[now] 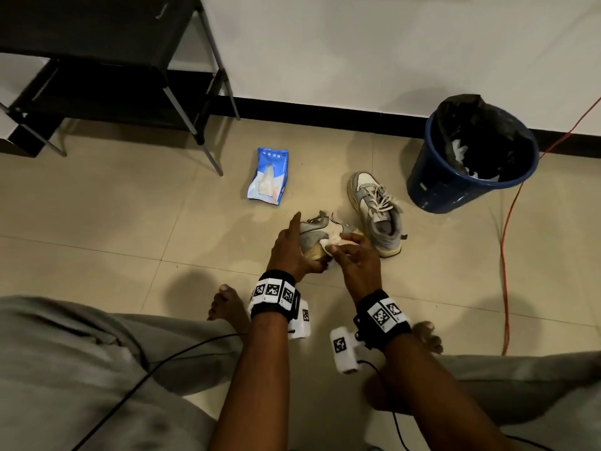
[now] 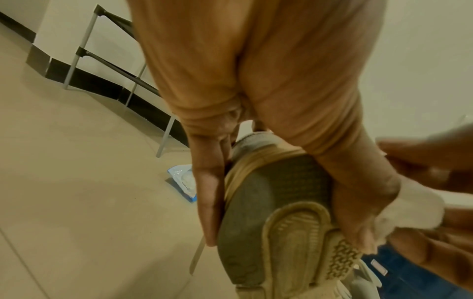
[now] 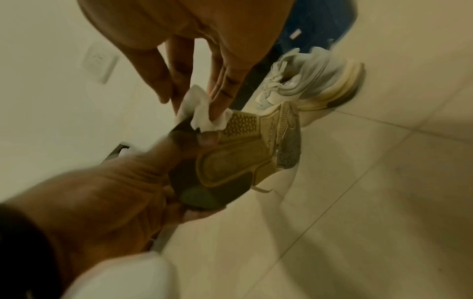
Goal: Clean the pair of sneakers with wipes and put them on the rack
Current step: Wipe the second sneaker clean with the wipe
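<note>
I am crouching over a tiled floor, holding one sneaker point(image 1: 320, 234) tipped on its side just in front of me, its dirty tan sole point(image 2: 281, 222) turned toward my wrists. My left hand point(image 1: 292, 249) is gripping it at the heel end, fingers point(image 2: 207, 192) lying long down one edge of the sole and the thumb down the other. My right hand point(image 1: 356, 260) is pinching a crumpled white wipe point(image 3: 202, 113) between thumb and fingertips, the other fingers spread loosely, and pressing it to the sole's edge.

The sneaker looks light, with a stiff ridged sole and a soft grey upper that would cave in under a squeeze, so I judge the sole's edges the firmest place to hold. The wipe is limp and probably damp, likely to slip or bunch.

The second sneaker point(image 1: 377, 211) is standing upright just right of my hands, near a blue bin point(image 1: 468, 157). The wipes pack point(image 1: 268, 175) is lying farther off, and the black rack point(image 1: 107, 70) is standing at the far left against the wall.
</note>
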